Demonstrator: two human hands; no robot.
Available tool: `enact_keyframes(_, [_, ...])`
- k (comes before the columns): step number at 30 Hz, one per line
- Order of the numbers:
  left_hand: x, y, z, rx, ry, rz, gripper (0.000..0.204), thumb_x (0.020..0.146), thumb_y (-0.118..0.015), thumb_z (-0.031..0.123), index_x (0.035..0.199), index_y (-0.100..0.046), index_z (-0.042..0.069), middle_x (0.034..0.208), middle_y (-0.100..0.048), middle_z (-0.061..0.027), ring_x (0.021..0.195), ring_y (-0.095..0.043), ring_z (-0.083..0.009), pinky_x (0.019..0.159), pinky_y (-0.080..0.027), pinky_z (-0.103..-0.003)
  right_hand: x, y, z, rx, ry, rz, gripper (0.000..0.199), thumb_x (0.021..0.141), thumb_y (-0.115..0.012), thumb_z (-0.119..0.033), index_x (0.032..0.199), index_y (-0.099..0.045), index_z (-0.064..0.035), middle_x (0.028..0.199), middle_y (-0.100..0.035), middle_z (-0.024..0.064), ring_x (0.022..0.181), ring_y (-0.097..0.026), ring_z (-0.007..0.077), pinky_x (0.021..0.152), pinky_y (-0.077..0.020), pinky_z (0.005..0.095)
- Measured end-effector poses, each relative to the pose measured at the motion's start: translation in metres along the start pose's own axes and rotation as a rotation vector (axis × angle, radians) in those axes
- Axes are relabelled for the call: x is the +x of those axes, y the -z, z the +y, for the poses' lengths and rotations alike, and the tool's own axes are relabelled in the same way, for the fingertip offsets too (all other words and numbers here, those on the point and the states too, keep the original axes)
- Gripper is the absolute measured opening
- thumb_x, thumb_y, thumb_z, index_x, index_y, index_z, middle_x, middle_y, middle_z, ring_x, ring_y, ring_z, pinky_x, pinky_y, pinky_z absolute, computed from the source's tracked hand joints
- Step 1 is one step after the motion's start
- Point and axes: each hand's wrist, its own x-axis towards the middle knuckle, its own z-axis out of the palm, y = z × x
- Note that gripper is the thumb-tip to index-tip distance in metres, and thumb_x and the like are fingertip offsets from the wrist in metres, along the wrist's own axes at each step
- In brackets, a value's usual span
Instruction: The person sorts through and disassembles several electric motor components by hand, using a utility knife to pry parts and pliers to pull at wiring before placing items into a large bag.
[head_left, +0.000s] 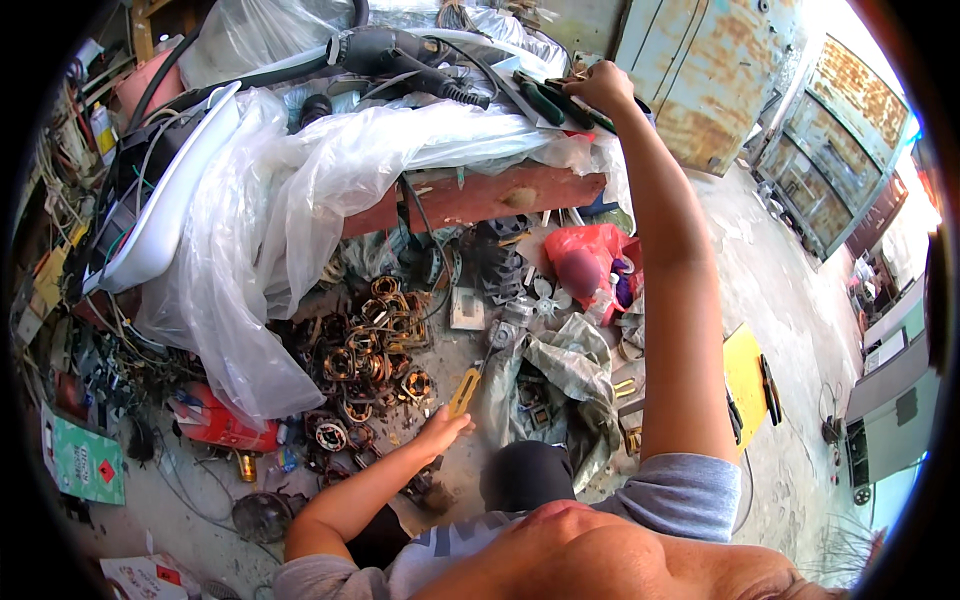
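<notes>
My left hand [441, 434] is closed around a yellow, slotted-handled utility knife [464, 391], its thin end pointing away from me over the floor. Beside it lies a heap of motor stators [375, 345] with copper windings. My right arm stretches far out to the workbench's right end. There my right hand [606, 90] has its fingers bent down among hand tools, next to green-handled pliers [541, 102]. What those fingers grip, if anything, is hidden. An angle grinder [395, 60] rests on the bench, left of the pliers.
Clear plastic sheeting [330, 160] drapes over the bench's front. Below are a red plastic bag [590, 260] and a crumpled grey-green sack [565, 375]. A yellow board [745, 375] with black-handled tools lies right. Cables and scrap crowd the left; rusty metal doors [700, 75] stand behind.
</notes>
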Motion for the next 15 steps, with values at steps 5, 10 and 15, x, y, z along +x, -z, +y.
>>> enact_keyframes(5, [0.011, -0.002, -0.009, 0.017, -0.023, 0.007, 0.029, 0.098, -0.052, 0.021, 0.119, -0.046, 0.003, 0.102, -0.064, -0.0083, 0.095, -0.064, -0.0159, 0.082, -0.050, -0.032, -0.006, -0.002, 0.002, 0.079, 0.235, 0.192, 0.043, 0.065, -0.079, -0.046, 0.085, -0.072, -0.0091, 0.093, -0.071, 0.0145, 0.087, -0.068, 0.0338, 0.093, -0.0444, 0.0550])
enact_keyframes(10, [0.013, 0.002, -0.013, 0.049, -0.029, 0.004, 0.027, 0.098, -0.052, 0.021, 0.118, -0.046, 0.004, 0.101, -0.065, -0.0079, 0.094, -0.064, -0.0158, 0.081, -0.049, -0.032, -0.036, 0.018, -0.002, -0.087, 0.546, 0.535, 0.049, 0.076, -0.071, -0.021, 0.121, -0.055, -0.0088, 0.127, -0.059, 0.0101, 0.115, -0.057, 0.0288, 0.106, -0.0277, 0.0658])
enact_keyframes(15, [0.015, 0.003, -0.014, 0.052, -0.011, 0.007, 0.024, 0.098, -0.052, 0.022, 0.115, -0.048, 0.005, 0.100, -0.065, -0.0063, 0.092, -0.065, -0.0147, 0.078, -0.049, -0.031, -0.104, 0.049, 0.007, 0.200, 0.566, 0.908, 0.061, 0.073, -0.078, -0.022, 0.128, -0.055, -0.0082, 0.122, -0.062, 0.0116, 0.113, -0.059, 0.0315, 0.103, -0.0371, 0.0594])
